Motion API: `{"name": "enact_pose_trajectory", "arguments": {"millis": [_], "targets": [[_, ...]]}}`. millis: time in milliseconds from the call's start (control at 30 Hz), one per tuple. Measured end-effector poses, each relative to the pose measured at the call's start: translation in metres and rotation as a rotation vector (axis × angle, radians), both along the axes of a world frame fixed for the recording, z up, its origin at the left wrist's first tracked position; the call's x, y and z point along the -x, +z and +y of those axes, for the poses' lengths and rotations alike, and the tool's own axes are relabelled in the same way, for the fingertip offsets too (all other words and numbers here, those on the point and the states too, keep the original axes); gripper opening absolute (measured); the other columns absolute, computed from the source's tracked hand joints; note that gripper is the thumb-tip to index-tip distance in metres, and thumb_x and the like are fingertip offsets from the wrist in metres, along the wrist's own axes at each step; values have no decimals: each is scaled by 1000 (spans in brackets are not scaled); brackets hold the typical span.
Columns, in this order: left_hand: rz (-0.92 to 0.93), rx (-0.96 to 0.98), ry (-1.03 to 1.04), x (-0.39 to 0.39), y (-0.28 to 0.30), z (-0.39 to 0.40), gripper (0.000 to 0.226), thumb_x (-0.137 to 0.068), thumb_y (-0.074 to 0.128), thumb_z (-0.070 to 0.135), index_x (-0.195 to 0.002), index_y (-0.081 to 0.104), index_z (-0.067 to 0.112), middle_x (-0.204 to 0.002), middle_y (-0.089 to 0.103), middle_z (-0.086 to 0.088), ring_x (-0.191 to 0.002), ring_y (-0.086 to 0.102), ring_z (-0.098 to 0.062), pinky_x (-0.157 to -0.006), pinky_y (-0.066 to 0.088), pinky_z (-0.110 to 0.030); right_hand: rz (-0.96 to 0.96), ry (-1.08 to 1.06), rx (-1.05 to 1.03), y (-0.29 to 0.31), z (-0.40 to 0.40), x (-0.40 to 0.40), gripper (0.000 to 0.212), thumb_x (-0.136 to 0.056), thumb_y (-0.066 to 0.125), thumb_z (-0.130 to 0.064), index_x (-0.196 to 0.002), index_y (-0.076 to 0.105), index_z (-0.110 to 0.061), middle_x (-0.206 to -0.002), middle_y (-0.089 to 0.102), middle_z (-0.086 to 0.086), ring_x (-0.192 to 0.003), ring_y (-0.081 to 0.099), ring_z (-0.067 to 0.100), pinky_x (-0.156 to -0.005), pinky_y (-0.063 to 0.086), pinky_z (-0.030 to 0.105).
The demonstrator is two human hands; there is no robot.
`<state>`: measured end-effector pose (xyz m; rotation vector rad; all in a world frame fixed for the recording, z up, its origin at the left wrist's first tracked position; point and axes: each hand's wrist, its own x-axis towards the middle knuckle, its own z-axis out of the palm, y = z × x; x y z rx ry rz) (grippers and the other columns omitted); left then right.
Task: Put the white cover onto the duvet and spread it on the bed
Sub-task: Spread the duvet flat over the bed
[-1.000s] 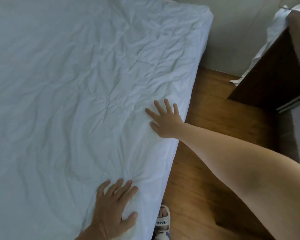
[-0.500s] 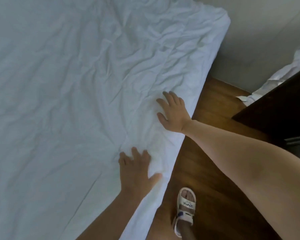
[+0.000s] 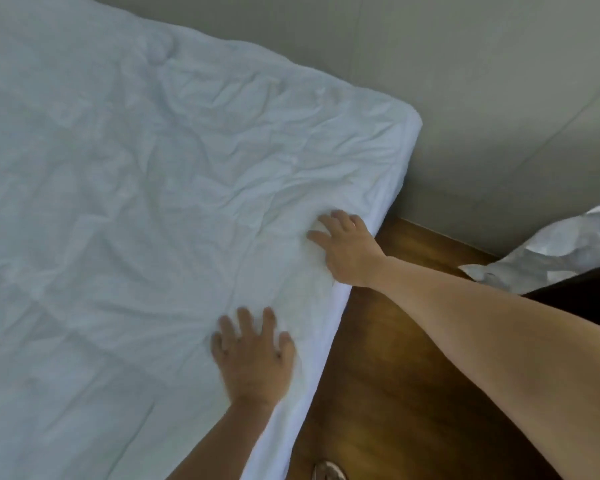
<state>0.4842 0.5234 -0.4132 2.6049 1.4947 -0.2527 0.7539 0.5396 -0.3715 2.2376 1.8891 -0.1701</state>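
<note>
Head view | pressing wrinkled white covered duvet [image 3: 160, 216] flat, fingers spread: left hand [image 3: 253, 358], right hand [image 3: 347, 247] | far corner lying beyond right hand, nearer it.

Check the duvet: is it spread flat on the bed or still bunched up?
Spread. The duvet lies flat out to the bed's corner, only creased; both hands, left and right, press on it near the edge.

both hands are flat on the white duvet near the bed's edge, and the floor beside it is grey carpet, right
Not quite: the floor is brown wood, not grey carpet, as the head view shows. The rest holds: the left hand and right hand both press flat on the white duvet near the edge.
</note>
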Motion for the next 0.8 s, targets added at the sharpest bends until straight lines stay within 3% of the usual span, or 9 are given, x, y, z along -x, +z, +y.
{"name": "enact_pose_trajectory", "arguments": {"millis": [67,133,267,333,400,500,633,733,800], "targets": [[-92,-51,-35,-25,7,33,40,-82,43,44,-96,69,17,-92,63,-10,-85,57,-35,-78,44,-45,16,-113,29,3,22,-42,95,-88,54,-19,-160,-4,-40,-169,-14,4,-153,-15,44,-123,-2,60],[-283,-138,-51,-72,16,68,36,-84,40,37,-89,67,13,-90,64,-10,-81,59,-35,-71,45,-43,75,-116,137,1,35,-64,100,-87,54,-20,-158,-12,-47,-170,-14,-3,-152,-16,46,-122,0,60],[-307,-23,-129,-199,18,106,53,-96,29,45,-129,61,19,-130,63,-7,-118,59,-32,-95,47,-47,354,-88,82,-1,61,-111,70,-84,56,-15,-149,46,-39,-156,44,-9,-142,34,29,-117,28,39],[-127,20,-182,-238,20,111,60,-96,20,55,-113,66,20,-104,68,-2,-90,60,-23,-80,44,-37,538,-244,-133,-1,76,-146,48,-84,52,-4,-126,69,-20,-128,67,2,-122,56,29,-106,44,38],[-56,26,-219,-261,34,120,65,-96,20,68,-94,66,21,-84,66,1,-71,57,-17,-66,34,-30,454,-364,-318,0,92,-188,44,-83,51,1,-122,69,-12,-118,67,10,-111,59,33,-99,48,43],[-140,3,-162,-303,36,154,67,-88,31,81,-95,62,23,-87,68,3,-79,65,-18,-66,39,-29,203,-531,-320,1,127,-255,55,-91,52,-19,-146,48,-23,-142,45,12,-125,42,37,-103,39,48],[-348,-78,-145,-393,16,191,84,-72,46,86,-114,62,15,-109,68,-9,-98,65,-27,-84,53,-42,235,-531,-128,-10,199,-348,87,-90,44,-75,-160,17,-31,-165,20,9,-150,19,37,-121,20,54],[-312,16,-131,-464,19,202,101,-63,53,92,-127,56,13,-116,64,-10,-105,62,-27,-92,50,-42,334,-413,13,-10,234,-379,109,-74,56,-87,-156,24,-22,-151,43,6,-138,40,31,-115,33,47],[-178,85,-106,-501,17,204,106,-65,66,84,-135,48,6,-121,61,-16,-110,61,-31,-97,50,-43,422,-342,35,-7,242,-382,89,-75,64,-81,-137,44,-19,-124,60,-1,-113,57,23,-99,46,39]]}}
